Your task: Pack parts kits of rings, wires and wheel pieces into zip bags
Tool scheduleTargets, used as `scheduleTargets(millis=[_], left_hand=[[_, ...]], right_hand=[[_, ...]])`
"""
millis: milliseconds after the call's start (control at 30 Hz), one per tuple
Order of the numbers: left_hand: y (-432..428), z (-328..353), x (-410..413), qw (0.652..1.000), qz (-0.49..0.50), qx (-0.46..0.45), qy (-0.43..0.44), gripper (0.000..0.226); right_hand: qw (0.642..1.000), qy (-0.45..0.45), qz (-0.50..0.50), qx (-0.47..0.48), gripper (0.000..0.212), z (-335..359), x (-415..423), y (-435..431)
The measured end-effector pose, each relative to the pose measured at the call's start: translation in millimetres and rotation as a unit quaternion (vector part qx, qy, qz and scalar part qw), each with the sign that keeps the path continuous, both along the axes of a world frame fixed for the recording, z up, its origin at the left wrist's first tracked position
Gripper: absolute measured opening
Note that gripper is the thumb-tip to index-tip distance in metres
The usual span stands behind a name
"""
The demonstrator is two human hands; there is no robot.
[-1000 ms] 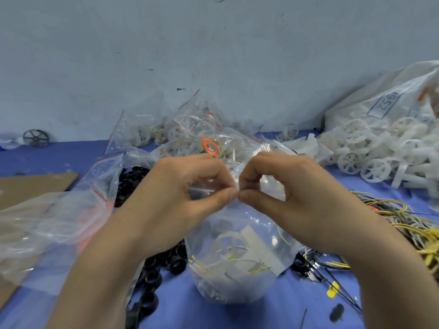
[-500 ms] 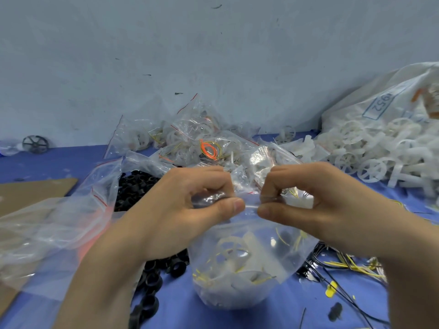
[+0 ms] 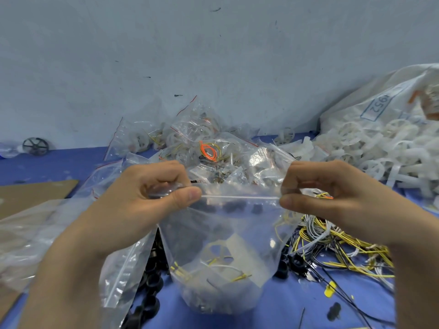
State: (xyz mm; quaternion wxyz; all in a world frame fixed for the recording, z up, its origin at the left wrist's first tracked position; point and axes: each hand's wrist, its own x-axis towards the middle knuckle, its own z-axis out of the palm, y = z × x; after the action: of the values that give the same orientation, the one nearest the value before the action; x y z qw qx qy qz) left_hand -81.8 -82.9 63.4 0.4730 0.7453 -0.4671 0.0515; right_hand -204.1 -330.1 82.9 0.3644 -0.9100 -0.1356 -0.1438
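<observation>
Two bare hands, left hand [image 3: 152, 195] and right hand [image 3: 332, 198]. One clear plastic zip bag [image 3: 221, 245] stretched between them, one white spoked wheel piece [image 3: 217, 251] visible inside. One dark spoked wheel [image 3: 35, 146] by the wall. One large white woven sack [image 3: 380, 110]. One brown cardboard sheet [image 3: 35, 195]. Heaped filled bags, white wheels, black rings and wires: too many and too tangled to count.

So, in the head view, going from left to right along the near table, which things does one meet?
Cardboard sheet → left hand → held zip bag → right hand → pile of white wheel pieces
</observation>
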Motion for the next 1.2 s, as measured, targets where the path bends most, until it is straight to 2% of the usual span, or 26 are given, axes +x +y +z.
scheduleTargets(millis=[100,233,500,667,733,833,900,967,1200], left_hand=[[1,1,-1,1.000,0.006,0.003,0.002,0.031],[-2,1,-3,1.000,0.020,-0.014,-0.002,0.040],[-5,-2,-2,0.998,0.018,-0.040,0.052,0.047],[-13,-3,-3,0.999,0.009,0.001,0.041,0.037],[-14,-3,-3,0.999,0.029,0.000,0.042,0.036],[-14,-1,-4,0.998,0.060,-0.004,0.019,0.017],[-14,1,-6,0.998,0.054,0.000,0.024,0.014],[-15,2,-8,0.999,0.029,0.000,0.044,0.016],[-25,2,-17,0.995,-0.001,0.102,0.012,0.007]], right_hand=[[1.000,0.000,-0.002,0.010,0.022,-1,-1,-4],[0.999,-0.004,-0.009,0.035,0.023,-2,-1,-6],[0.993,-0.004,-0.050,0.102,0.029,-5,1,-8],[0.993,0.012,-0.063,0.099,0.011,-7,9,3],[0.994,0.017,-0.075,0.081,0.005,-8,11,7],[0.992,0.007,-0.124,0.022,0.013,-8,13,9],[0.991,0.006,-0.131,0.011,0.010,-7,13,10],[0.993,0.000,-0.120,0.007,0.002,-5,11,13],[0.995,0.023,-0.059,-0.075,0.011,-4,11,27]])
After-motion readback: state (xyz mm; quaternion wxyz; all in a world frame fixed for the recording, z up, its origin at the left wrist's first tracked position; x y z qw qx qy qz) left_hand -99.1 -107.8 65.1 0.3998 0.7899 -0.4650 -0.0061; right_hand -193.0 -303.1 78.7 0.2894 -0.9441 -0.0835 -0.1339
